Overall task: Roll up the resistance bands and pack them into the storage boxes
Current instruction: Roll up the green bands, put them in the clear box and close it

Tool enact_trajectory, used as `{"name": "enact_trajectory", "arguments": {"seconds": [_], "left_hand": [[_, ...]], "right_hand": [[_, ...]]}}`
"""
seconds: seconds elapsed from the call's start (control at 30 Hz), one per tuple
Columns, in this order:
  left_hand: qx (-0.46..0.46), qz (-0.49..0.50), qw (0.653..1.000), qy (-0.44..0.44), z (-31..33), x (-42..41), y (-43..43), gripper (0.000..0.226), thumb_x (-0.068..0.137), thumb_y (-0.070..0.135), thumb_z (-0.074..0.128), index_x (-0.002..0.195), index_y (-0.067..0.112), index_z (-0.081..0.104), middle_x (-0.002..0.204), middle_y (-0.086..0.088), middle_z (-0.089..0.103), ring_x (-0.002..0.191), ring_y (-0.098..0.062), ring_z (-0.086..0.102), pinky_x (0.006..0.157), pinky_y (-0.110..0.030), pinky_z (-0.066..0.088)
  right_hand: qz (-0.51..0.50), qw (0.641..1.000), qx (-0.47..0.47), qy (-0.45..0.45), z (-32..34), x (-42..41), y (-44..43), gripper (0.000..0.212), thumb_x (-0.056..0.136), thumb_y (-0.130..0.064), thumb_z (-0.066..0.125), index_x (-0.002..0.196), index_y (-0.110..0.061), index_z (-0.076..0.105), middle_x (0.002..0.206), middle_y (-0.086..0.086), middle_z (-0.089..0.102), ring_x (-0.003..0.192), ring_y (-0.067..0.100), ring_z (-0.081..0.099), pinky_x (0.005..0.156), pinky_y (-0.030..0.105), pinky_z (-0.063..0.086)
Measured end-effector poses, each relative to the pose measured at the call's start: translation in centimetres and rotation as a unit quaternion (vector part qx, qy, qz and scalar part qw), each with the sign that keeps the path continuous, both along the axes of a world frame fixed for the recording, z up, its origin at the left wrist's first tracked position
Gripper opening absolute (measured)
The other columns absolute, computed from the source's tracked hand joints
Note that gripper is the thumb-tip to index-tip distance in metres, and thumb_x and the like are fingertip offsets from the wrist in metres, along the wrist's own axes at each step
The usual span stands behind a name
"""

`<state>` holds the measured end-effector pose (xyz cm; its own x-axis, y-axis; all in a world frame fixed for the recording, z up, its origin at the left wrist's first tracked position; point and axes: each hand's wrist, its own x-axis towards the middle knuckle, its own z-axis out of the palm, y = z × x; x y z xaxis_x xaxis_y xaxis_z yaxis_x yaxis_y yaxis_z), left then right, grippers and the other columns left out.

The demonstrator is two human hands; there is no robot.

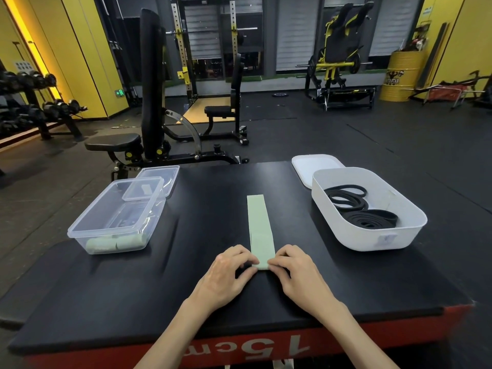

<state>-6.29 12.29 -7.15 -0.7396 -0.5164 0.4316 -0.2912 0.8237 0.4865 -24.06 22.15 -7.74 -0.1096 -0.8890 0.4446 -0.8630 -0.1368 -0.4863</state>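
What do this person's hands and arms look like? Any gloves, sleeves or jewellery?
Both are bare. The left hand and right hand wear no gloves, and no rings show on the visible fingers. The left forearm and right forearm are uncovered down to the picture's bottom edge: no sleeve, watch, bracelet or wristband in view.

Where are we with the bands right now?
Done: green rolls lie in the clear box, coiled black bands in the white box. In hand: left hand and right hand pinch the near end of the green band, barely rolled; the rest lies flat. Left: finish the roll, pack it, probably fit the clear lid and white lid.
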Motion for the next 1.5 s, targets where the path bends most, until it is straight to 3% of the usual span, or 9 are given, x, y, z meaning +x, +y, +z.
{"name": "enact_trajectory", "arguments": {"seconds": [0.43,0.63,0.9,1.13,1.37,1.5], "left_hand": [[0.006,0.007,1.0,-0.003,-0.15,-0.04,-0.1,0.014,0.091,0.034,0.06,0.097,0.024,0.067,0.094,0.016,0.055,0.081,-0.004,0.053,0.074,-0.014,0.043],[0.007,0.019,1.0,0.002,-0.33,-0.19,-0.1,0.01,0.094,0.026,0.059,0.098,0.021,0.067,0.094,0.012,0.058,0.083,-0.002,0.053,0.076,-0.016,0.044],[0.006,-0.001,1.0,0.001,-0.11,0.12,0.26,0.021,0.093,0.035,0.052,0.096,0.02,0.066,0.089,0.012,0.06,0.079,0.0,0.052,0.074,-0.017,0.045],[0.011,0.003,1.0,0.013,-0.02,0.22,0.35,0.005,0.09,0.026,0.063,0.092,0.021,0.062,0.082,0.012,0.058,0.074,-0.005,0.05,0.072,-0.01,0.038],[-0.001,0.001,1.0,0.02,0.03,0.11,0.35,0.005,0.092,0.026,0.063,0.089,0.021,0.064,0.088,0.014,0.057,0.075,-0.006,0.053,0.071,-0.016,0.045],[0.0,0.008,1.0,0.025,0.15,0.12,0.41,0.006,0.089,0.025,0.065,0.093,0.022,0.063,0.081,0.012,0.059,0.075,-0.006,0.055,0.072,-0.016,0.045]], "right_hand": [[-0.01,1.0,-0.009,0.01,-0.04,-0.02,-0.02,0.017,0.085,-0.012,0.067,0.101,-0.016,0.073,0.089,-0.008,0.062,0.086,0.008,0.055,0.076,0.013,0.037],[-0.015,1.0,-0.018,0.012,0.06,0.11,-0.04,0.009,0.085,-0.008,0.066,0.09,-0.015,0.07,0.086,-0.009,0.063,0.085,0.009,0.055,0.077,0.009,0.035],[-0.001,1.0,-0.028,0.014,0.17,0.1,0.63,0.009,0.084,-0.007,0.067,0.087,-0.015,0.069,0.083,-0.008,0.061,0.081,0.009,0.055,0.075,0.009,0.037],[-0.004,1.0,-0.025,0.007,0.26,0.06,0.8,0.011,0.082,-0.007,0.069,0.086,-0.016,0.072,0.082,-0.009,0.061,0.079,0.007,0.056,0.072,0.015,0.042],[-0.013,1.0,-0.017,-0.006,0.34,0.21,0.75,0.01,0.083,-0.01,0.07,0.09,-0.017,0.074,0.084,-0.011,0.057,0.08,-0.001,0.048,0.077,-0.002,0.03],[-0.008,1.0,-0.006,0.001,0.47,0.23,0.75,0.012,0.085,-0.009,0.064,0.091,-0.02,0.065,0.081,-0.013,0.053,0.079,0.001,0.045,0.073,0.005,0.032]]}}
